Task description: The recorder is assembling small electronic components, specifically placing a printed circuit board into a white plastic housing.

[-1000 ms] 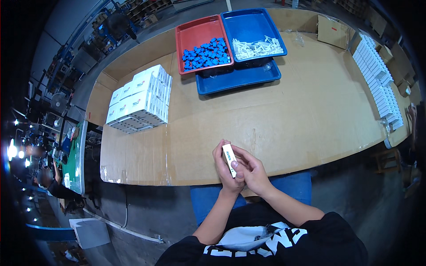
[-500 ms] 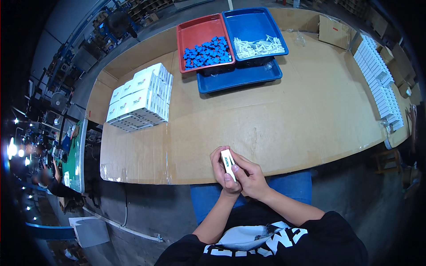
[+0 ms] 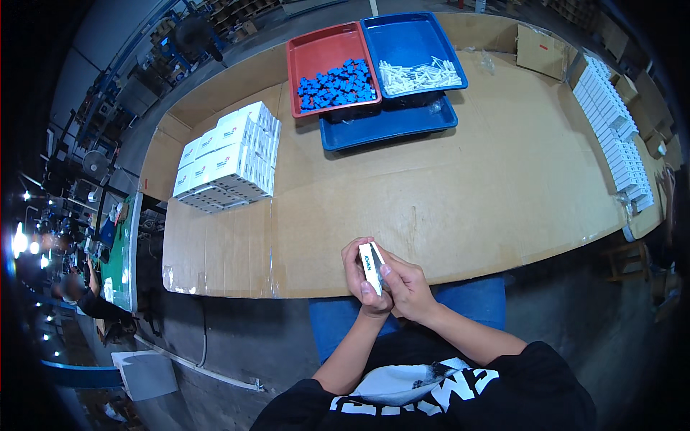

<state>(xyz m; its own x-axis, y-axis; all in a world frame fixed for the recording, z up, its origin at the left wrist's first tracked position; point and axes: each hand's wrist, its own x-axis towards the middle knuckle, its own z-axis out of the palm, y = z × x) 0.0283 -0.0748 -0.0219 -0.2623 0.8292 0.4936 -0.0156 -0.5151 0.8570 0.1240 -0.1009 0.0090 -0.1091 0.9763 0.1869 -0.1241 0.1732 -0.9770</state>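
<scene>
A small white box (image 3: pixel 369 268) with dark lettering is held between my two hands over the table's near edge. My left hand (image 3: pixel 353 271) wraps round its left side, with the thumb near the lower end. My right hand (image 3: pixel 410 287) closes on the other side, its thumb against the box's right edge. A dark strip shows along that edge; whether it is a gap or a printed side, I cannot tell. The fingers beneath the box are partly hidden.
A stack of white boxes (image 3: pixel 227 159) stands at the left of the cardboard-covered table (image 3: pixel 460 208). At the back, a red tray (image 3: pixel 323 50) holds blue pieces and a blue tray (image 3: pixel 406 39) holds white sticks, above another blue tray (image 3: pixel 388 129). Rows of white boxes (image 3: pixel 611 133) line the right.
The white box has turned slightly in my hands, so a wider dark strip shows along its right edge. My right thumb has shifted a little; both hands stay in place.
</scene>
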